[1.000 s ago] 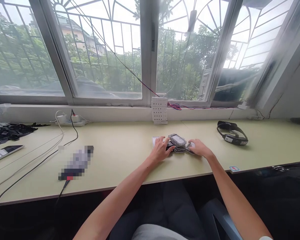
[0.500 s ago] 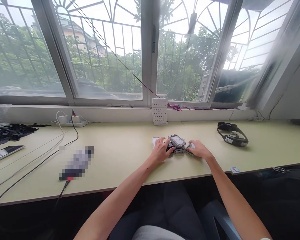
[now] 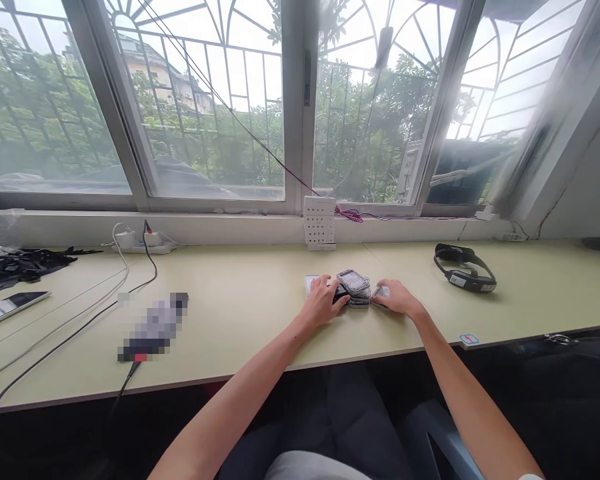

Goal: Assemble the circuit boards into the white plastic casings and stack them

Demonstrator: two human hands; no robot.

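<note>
Several flat grey rectangular frames with rounded corners lie in a loose stack on the pale green table, the top one askew. My left hand rests at the left side of the stack, fingers apart, over a black piece and a white flat piece. On the right side, my right hand has thumb and fingers round another grey frame, which leans by the stack. My left fingers partly cover the black piece, so its full shape is hidden.
A black head strap device lies to the right. Behind the stack stands a white perforated block. Cables, a blurred-out object, a phone and black strips are at the left. The table's front edge is near my forearms.
The top frame of the stack has shifted very slightly to the left. Both hands are almost where they were.
</note>
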